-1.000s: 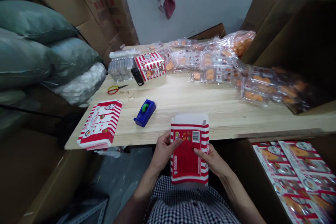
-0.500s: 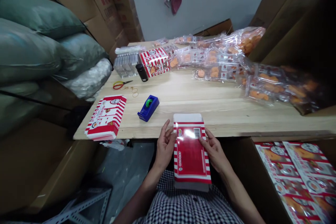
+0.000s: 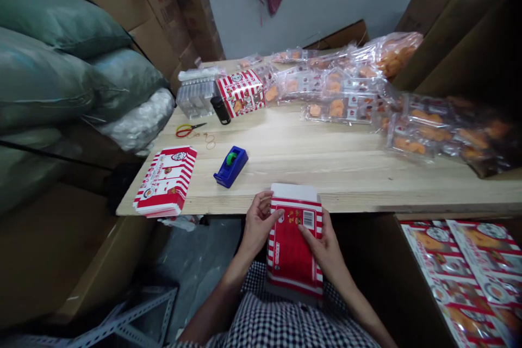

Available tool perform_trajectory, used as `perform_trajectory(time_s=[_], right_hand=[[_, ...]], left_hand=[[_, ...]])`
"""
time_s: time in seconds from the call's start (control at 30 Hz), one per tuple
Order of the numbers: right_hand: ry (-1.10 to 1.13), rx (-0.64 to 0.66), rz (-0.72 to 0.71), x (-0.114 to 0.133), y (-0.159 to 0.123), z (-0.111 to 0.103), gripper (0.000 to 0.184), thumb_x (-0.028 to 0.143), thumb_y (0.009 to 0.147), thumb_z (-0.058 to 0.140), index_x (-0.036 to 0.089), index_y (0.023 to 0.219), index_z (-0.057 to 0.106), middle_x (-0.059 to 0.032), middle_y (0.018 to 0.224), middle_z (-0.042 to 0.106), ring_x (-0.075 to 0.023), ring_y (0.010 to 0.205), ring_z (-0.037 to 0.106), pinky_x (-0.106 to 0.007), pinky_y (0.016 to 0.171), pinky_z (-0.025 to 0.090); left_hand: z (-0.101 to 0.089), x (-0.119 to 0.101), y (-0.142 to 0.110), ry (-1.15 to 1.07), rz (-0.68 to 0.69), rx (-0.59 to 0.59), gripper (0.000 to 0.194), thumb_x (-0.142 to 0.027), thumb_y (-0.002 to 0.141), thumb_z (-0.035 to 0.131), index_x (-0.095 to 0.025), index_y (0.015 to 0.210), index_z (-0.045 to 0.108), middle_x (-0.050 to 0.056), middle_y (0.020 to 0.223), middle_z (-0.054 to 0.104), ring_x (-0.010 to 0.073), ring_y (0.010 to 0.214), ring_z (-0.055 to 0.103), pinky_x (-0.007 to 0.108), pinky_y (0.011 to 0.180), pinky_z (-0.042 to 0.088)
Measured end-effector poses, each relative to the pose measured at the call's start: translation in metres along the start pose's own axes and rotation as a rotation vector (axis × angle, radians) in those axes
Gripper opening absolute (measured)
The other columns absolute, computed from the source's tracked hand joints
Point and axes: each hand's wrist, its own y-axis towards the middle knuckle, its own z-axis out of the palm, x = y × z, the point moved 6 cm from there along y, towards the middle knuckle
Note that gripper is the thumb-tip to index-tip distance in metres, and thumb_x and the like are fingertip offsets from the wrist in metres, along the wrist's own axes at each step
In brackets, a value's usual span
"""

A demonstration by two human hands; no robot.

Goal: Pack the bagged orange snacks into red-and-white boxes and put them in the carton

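Observation:
A flattened red-and-white striped carton point(image 3: 294, 253) is held in front of my body at the table's near edge, its white end flap pointing away from me. My left hand point(image 3: 261, 223) grips its left edge, thumb on the printed face and fingers curled at the side. On the right edge, my right hand point(image 3: 324, 242) has its thumb lying over the face near the barcode, its fingers partly hidden behind. A blue tape dispenser point(image 3: 231, 167) with green tape stands on the table ahead of my left hand.
A stack of flat striped cartons point(image 3: 166, 180) lies at the table's left, near scissors point(image 3: 190, 129). Behind stand a dark bottle point(image 3: 221, 111), a formed carton point(image 3: 241, 92) and clear trays point(image 3: 197, 97). Bagged orange pieces point(image 3: 342, 106) cover the back right. An open box point(image 3: 408, 304) holds packed cartons.
The carton has tilted and moved slightly toward me. Both thumbs have moved further in over its printed face.

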Motion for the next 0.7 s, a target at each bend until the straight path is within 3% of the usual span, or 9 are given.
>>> perform_trajectory(time_s=[0.23,0.33,0.43,0.53,0.7], right_hand=[[0.031,-0.057,-0.084,0.013,0.015,-0.009,0.079,0.036,0.08,0.078,0.031,0.147,0.036,-0.0098,0.138,0.059,-0.0264,0.113,0.067,-0.042,0.094,0.058],[0.11,-0.072,-0.121,0.023,0.013,-0.017,0.067,0.036,0.084,0.075,0.031,0.144,0.045,-0.0079,0.137,0.061,-0.0258,0.116,0.066,-0.039,0.097,0.056],[0.134,-0.018,-0.063,0.023,0.008,-0.018,0.057,0.036,0.085,0.075,0.029,0.138,0.056,-0.0059,0.123,0.071,-0.0248,0.109,0.069,-0.039,0.098,0.054],[0.159,0.085,0.024,0.017,0.006,-0.014,0.054,0.038,0.085,0.074,0.031,0.136,0.059,-0.0044,0.117,0.074,-0.0246,0.1,0.071,-0.039,0.092,0.056],[0.127,0.194,0.072,0.01,0.02,-0.013,0.027,0.042,0.088,0.07,0.026,0.109,0.075,-0.0038,0.102,0.078,-0.0202,0.083,0.072,-0.03,0.075,0.055]], left_hand=[[0.007,-0.003,0.002,-0.009,-0.022,0.101,0.046,-0.029,0.085,0.072,-0.022,0.125,0.053,0.01,0.112,0.073,0.0222,0.098,0.071,0.032,0.085,0.055],[0.005,-0.003,0.0,-0.009,-0.008,0.111,0.044,-0.028,0.085,0.072,-0.021,0.125,0.054,0.01,0.112,0.072,0.0214,0.098,0.07,0.032,0.086,0.054],[-0.001,-0.005,-0.003,0.024,0.012,0.114,0.036,-0.03,0.088,0.068,-0.021,0.121,0.057,0.008,0.108,0.073,0.019,0.092,0.07,0.029,0.083,0.053],[-0.01,-0.008,-0.008,0.113,0.008,0.148,0.028,-0.033,0.09,0.065,-0.02,0.115,0.061,0.006,0.101,0.072,0.0159,0.083,0.067,0.025,0.075,0.051],[-0.018,-0.015,-0.008,0.31,0.042,0.221,0.024,-0.036,0.092,0.061,-0.017,0.105,0.068,0.005,0.093,0.068,0.0155,0.078,0.061,0.023,0.07,0.047]])
